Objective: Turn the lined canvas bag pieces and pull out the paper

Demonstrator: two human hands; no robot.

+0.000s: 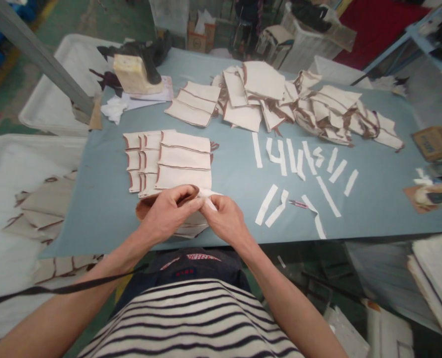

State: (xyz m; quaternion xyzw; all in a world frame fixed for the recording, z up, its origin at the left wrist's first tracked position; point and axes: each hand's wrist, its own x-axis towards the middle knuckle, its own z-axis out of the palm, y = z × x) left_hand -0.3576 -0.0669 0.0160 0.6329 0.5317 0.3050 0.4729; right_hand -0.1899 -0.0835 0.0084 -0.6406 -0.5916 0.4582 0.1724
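Near the table's front edge, my left hand (pixel 170 209) is closed on a folded fabric piece (pixel 143 207) whose brown side shows. My right hand (pixel 224 216) touches the left fingertips and pinches a white strip (pixel 210 203) at the edge of that piece. Part of the piece is hidden behind my fingers. Just beyond my hands lie overlapping stacks of cream fabric pieces (pixel 185 159) with brown edging and raised seams. To the right, several loose white strips (pixel 266 205) are scattered on the table, with a small pen-like tool (pixel 298 204) among them.
A long heap of cream pieces (pixel 265 84) runs along the back of the blue-grey table (pixel 235 174). A yellowish block-shaped object (pixel 133 74) stands at the back left. White bins (pixel 4 164) adjoin the left side. A cardboard box (pixel 435 141) sits at the right end.
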